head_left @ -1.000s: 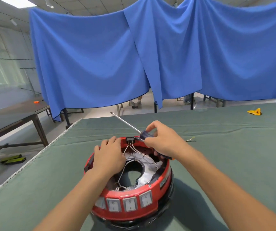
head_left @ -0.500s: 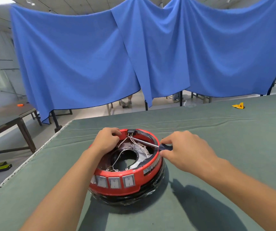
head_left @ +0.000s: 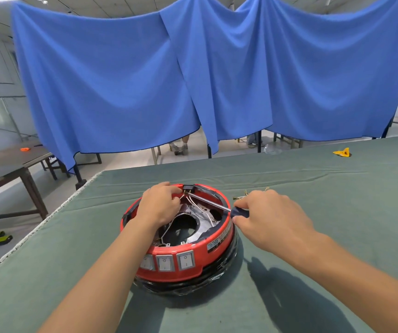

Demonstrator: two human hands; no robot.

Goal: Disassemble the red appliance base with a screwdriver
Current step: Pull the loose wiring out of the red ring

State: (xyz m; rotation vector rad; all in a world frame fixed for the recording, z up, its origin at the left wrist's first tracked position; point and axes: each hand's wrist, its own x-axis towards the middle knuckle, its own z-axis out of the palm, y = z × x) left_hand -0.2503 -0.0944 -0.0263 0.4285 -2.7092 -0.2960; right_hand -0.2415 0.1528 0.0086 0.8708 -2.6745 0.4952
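Note:
The round red appliance base lies on the green table cloth, open side up, with white wires, a metal plate and a central hole showing inside. Three grey rocker switches face me on its near wall. My left hand grips the far left rim, fingers curled inside by the wires. My right hand holds the dark blue handle of the screwdriver at the right rim. Its metal shaft runs left across the opening, with the tip at the small black block on the far rim.
Loose wire bits lie just beyond my right hand. A yellow object sits at the far right of the table. The table's left edge drops to the floor. Blue curtains hang behind; a second table stands at left.
The screwdriver swung from pointing up and away to lying across the base, tip at the black block. My right hand moved to the right rim; my left hand shifted toward the far rim.

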